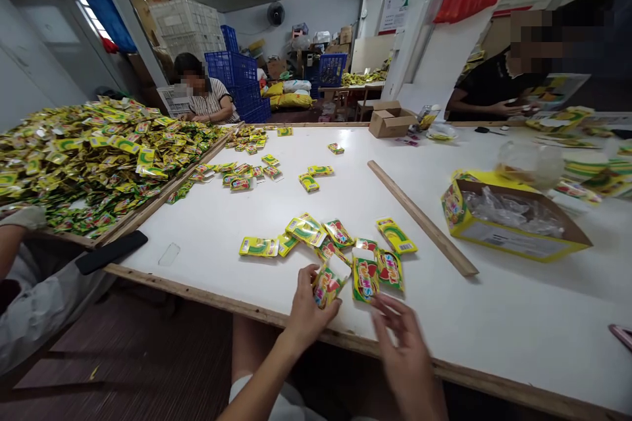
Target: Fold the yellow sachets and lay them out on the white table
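Observation:
In my left hand [311, 302] is a small yellow-and-green candy box [326, 286], its white top flap standing up. The fingers and thumb close around its sides. My right hand [402, 335] is slightly blurred, thumb and fingers apart, and nothing shows between them. Its fingertips are at the lower corner of another candy box [365, 281], which lies on the table with a white flap; whether they touch I cannot tell. Several more boxes lie just beyond both hands, among them a yellow box [396, 235] and a box showing a green arc [306, 229].
A wooden strip [419, 217] crosses the white table [197, 230]. To its right stands a yellow display carton [513, 237] with clear plastic inside. A large heap of packets [99, 151] fills the left side. A black phone-like object [112, 252] lies there. Other people sit around the table.

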`<state>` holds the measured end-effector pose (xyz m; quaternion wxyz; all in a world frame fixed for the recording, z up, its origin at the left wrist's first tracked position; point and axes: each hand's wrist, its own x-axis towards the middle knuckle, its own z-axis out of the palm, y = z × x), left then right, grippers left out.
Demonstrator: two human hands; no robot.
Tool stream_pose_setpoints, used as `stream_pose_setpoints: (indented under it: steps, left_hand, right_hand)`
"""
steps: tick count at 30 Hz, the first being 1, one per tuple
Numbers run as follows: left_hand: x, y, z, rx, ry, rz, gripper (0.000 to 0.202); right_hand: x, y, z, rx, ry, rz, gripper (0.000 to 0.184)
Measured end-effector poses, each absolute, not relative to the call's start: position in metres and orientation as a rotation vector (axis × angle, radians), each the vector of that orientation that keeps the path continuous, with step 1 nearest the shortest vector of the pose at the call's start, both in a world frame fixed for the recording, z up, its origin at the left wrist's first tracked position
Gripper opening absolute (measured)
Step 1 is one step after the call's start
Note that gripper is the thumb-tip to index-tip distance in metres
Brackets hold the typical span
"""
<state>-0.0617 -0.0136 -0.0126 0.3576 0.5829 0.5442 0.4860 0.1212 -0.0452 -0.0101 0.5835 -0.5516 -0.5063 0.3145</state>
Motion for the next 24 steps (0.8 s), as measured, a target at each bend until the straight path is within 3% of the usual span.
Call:
stream_pose_setpoints:
  steps: [6,13,24]
  left_hand:
    - [-0.061,-0.023,-0.012,1.393,1.204,1.222,0.061]
    - [-0.079,-0.016,-0.016,1.346,1.16,1.156,0.036]
    - [-0.079,-0.003,-0.016,1.378,1.145,1.308,0.017]
  right_hand:
    - [0.064,-0.022,-0.03,-1.193,-1.198,0.937,0.035]
    - [0.085,-0.01,-0.042,-1.15,-1.315,1.069,0.036]
    - [0.077,0.013,-0.037,-1.148,-1.268,0.98,0.035]
